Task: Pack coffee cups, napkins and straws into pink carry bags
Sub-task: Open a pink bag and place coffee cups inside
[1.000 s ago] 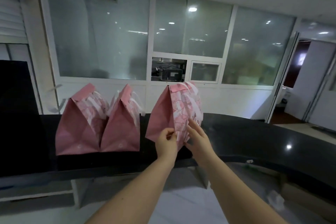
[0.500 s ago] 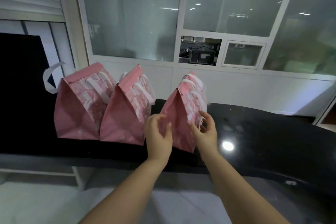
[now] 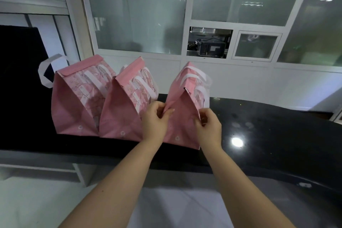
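**Item 1, right bag** [image 3: 183, 116]. Pink paper, white handles, top folded over. It is stood upright on the black table [image 3: 268, 135], near the front edge, with its plain creased side turned toward the camera. Half a second ago it was set further from its neighbour and its patterned face was more in view. A second ago it was held tilted between the hands. What it contains cannot be told.

**Item 2, left grip** [image 3: 155, 122]. It is closed in a pinch on the left fold of the right bag's side, thumb and fingertips drawn together on the paper. Half a second ago the fingers were looser against that side.

**Item 3, right grip** [image 3: 209, 126]. It is closed in a pinch on the right edge of the same side panel, fingers curled. It is placed lower on the bag than before.

**Item 4, middle bag** [image 3: 120, 109]. It is stood just beside the right bag. Whether the two touch is hidden by the left grip.

**Item 5, left bag** [image 3: 72, 105]. It is pressed against the middle bag at the base. Both are unmoved on the table.

**Item 6, white handle loop** [image 3: 46, 68]. It is seen behind the left bag.
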